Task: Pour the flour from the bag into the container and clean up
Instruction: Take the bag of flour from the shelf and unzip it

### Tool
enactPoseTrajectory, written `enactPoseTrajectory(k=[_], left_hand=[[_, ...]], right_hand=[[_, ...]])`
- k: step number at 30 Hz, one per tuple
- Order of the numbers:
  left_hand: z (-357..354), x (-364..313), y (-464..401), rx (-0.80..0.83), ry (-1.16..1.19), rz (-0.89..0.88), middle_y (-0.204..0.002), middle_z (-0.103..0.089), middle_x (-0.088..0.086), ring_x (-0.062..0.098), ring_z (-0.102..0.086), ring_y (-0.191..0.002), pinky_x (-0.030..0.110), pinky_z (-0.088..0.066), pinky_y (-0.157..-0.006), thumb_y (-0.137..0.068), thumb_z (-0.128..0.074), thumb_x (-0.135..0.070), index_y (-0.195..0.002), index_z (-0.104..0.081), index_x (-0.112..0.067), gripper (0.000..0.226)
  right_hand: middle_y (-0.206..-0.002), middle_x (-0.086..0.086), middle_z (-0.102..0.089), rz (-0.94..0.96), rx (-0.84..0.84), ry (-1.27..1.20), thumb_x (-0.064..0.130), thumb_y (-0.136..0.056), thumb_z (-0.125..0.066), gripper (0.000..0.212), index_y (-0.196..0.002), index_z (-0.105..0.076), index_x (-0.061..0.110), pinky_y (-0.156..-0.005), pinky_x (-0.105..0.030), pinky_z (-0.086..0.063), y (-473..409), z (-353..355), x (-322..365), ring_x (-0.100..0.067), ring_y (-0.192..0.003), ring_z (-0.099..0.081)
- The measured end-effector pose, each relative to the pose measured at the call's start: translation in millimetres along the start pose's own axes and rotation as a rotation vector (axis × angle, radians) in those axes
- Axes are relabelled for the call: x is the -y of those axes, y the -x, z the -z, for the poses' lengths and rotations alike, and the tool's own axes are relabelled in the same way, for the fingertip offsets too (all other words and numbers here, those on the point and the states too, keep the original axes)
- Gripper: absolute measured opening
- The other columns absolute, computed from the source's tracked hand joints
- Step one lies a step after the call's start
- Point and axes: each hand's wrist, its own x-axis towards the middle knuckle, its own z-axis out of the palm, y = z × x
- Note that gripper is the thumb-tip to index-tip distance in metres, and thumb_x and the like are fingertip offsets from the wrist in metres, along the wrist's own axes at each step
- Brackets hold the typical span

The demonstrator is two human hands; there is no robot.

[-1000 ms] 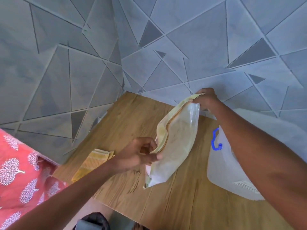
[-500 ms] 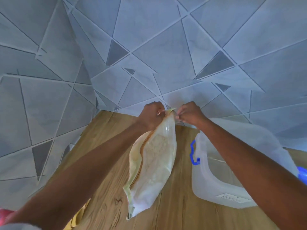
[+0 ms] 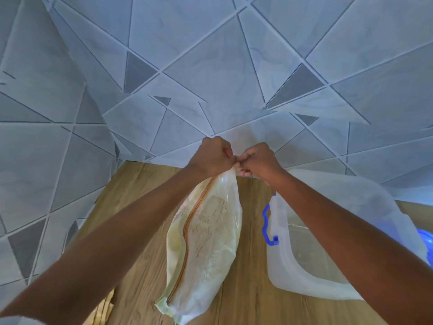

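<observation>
both of my hands are up at the top corner of the flour bag [image 3: 206, 249], and that corner is where the whole thing hangs from. the bag is a clear plastic pouch with a yellowish side panel and an orange-brown seam running down its length, and pale flour fills the lower and middle part of it. it slants from my fists down toward me, its bottom end low over the wooden table [image 3: 145, 191]; i cannot tell whether that end touches the wood. my left hand [image 3: 212, 156] is curled into a fist with the fingers pinched on the bag's top edge. my right hand [image 3: 256, 160] is clenched just beside it, knuckles almost meeting, fingers also gripping the same bunched plastic. just to the right of the bag stands the container [image 3: 293, 266], a translucent white tub with a blue handle clip [image 3: 268, 227] on its near-left side; my right forearm crosses over it. a bit of yellow cloth [image 3: 105, 308] peeks out under my left forearm at the table's near edge. behind everything, grey geometric wall panels [image 3: 210, 66] meet in a corner
</observation>
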Motion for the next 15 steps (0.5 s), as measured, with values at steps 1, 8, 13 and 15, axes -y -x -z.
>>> enactPoseTrajectory(k=[1,8,13,15], left_hand=[[0,2,2,-0.008,-0.011,-0.012,-0.07,-0.069,-0.005,0.012,-0.068,-0.074,0.034,-0.06,-0.076,-0.079,-0.075,-0.028,-0.074,-0.076,-0.016,0.013],[-8,11,6,-0.036,-0.073,-0.052,-0.065,-0.067,0.007,0.021,-0.062,-0.063,0.038,-0.057,-0.066,-0.087,-0.063,-0.016,-0.069,-0.073,-0.008,0.022],[-2,7,-8,-0.031,0.053,0.02,-0.061,-0.07,0.009,0.011,-0.06,-0.055,0.024,-0.048,-0.06,-0.08,-0.065,-0.005,-0.063,-0.073,-0.004,0.019],[0,5,-15,0.002,0.084,0.045,-0.068,-0.075,0.008,-0.002,-0.06,-0.053,0.023,-0.052,-0.06,-0.08,-0.067,-0.003,-0.067,-0.076,-0.001,0.017]], right_hand=[[-0.075,-0.024,-0.071,-0.001,-0.003,0.017,-0.01,-0.072,-0.081,0.014,-0.083,-0.073,-0.005,-0.065,-0.036,-0.064,1,1,2,-0.025,-0.062,-0.071],[-0.067,-0.011,-0.075,0.098,0.05,0.201,0.001,-0.077,-0.08,0.007,-0.08,-0.076,0.005,-0.057,-0.021,-0.057,3,3,1,-0.026,-0.07,-0.077],[-0.069,-0.013,-0.074,0.33,-0.035,0.32,-0.006,-0.077,-0.072,0.016,-0.079,-0.078,0.009,-0.059,-0.029,-0.062,8,7,-3,-0.024,-0.06,-0.074],[-0.072,-0.01,-0.074,0.425,-0.042,0.401,-0.004,-0.079,-0.071,0.014,-0.083,-0.079,0.007,-0.064,-0.03,-0.062,8,8,-5,-0.02,-0.062,-0.072]])
